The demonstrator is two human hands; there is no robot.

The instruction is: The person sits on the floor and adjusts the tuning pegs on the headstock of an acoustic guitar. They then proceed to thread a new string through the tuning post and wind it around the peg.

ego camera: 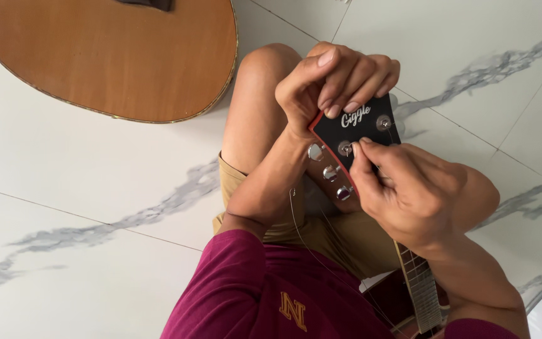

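Two guitars are before me: a big tan acoustic guitar body [114,56] lies on the white marbled floor tiles [83,188] well apart from my hands, and a smaller guitar rests across my lap, its black headstock [362,129] over my knees. My left hand [334,78] curls closed around the headstock's top end. My right hand [403,188] pinches narrow at a silver tuning post [345,148], beside three chrome tuning pegs [329,172]; a thin loose string [296,220] hangs below
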